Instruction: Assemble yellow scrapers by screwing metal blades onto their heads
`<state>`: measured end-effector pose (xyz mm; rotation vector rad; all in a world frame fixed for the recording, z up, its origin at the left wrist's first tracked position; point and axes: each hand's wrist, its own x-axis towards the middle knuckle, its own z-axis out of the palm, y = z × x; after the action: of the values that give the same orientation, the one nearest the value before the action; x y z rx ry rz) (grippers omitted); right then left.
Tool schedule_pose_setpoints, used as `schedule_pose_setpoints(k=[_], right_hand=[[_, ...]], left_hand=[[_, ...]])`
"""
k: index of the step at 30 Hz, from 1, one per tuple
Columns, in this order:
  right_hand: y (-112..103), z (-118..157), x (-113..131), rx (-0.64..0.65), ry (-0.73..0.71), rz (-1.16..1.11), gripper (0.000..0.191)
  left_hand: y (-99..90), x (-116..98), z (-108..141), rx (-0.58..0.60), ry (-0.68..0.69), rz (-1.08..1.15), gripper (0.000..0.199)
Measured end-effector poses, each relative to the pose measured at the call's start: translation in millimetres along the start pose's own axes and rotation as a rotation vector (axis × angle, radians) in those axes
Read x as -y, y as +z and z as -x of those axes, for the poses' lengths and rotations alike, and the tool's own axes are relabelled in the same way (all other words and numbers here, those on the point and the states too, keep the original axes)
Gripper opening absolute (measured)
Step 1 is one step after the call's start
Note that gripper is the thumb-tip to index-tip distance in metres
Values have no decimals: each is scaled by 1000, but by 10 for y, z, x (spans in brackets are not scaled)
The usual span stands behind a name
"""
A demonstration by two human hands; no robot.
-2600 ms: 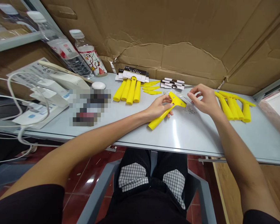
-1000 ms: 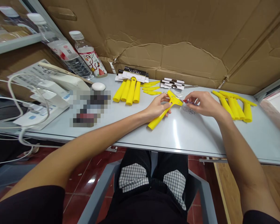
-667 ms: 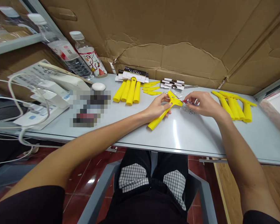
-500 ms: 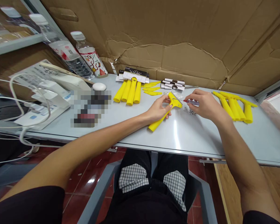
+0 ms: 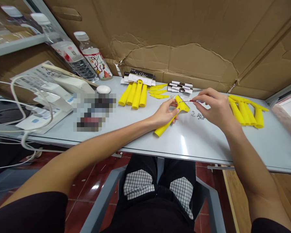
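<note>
My left hand [image 5: 165,113] is closed around the neck of a yellow scraper [image 5: 163,130], its handle slanting down toward me and its wide head pointing away to the right. In my right hand [image 5: 214,106] is a screwdriver [image 5: 191,100] with a red-collared, clear handle, mostly covered by my fingers. Its thin shaft reaches left to the scraper head, where small screws show. Loose screws [image 5: 200,116] lie in a small heap on the table below my right hand.
Yellow handles with cards [image 5: 135,95] and thin yellow blade pieces [image 5: 158,92] lie behind. Folded cards [image 5: 180,86] rest by the cardboard wall. More yellow scrapers [image 5: 247,111] are on the right. Bottles [image 5: 94,58], a white mouse [image 5: 103,89] and cables [image 5: 12,97] occupy the left.
My right hand has shifted slightly right and up, with the screwdriver turned in its fingers. The left hand and the scraper have stayed almost still.
</note>
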<state>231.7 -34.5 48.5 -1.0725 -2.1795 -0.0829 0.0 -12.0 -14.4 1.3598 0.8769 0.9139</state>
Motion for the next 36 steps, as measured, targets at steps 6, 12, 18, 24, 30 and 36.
schedule_pose_setpoints(k=[6, 12, 18, 24, 30, 36], right_hand=[[11, 10, -56, 38, -60, 32, 20], [24, 14, -102, -3, -102, 55, 19], [26, 12, -106, -27, -109, 58, 18], [34, 14, -125, -29, -115, 65, 16], [25, 12, -72, -25, -118, 31, 19], [-8, -3, -32, -39, -103, -12, 16]], left_hand=[[0, -14, -7, 6, -7, -16, 17], [-1, 3, -19, 7, -11, -2, 23], [10, -28, -12, 2, -28, 7, 19], [14, -34, -9, -5, -29, 0, 20], [19, -28, -9, -9, -24, 2, 18], [8, -17, -12, -17, -14, 37, 20]])
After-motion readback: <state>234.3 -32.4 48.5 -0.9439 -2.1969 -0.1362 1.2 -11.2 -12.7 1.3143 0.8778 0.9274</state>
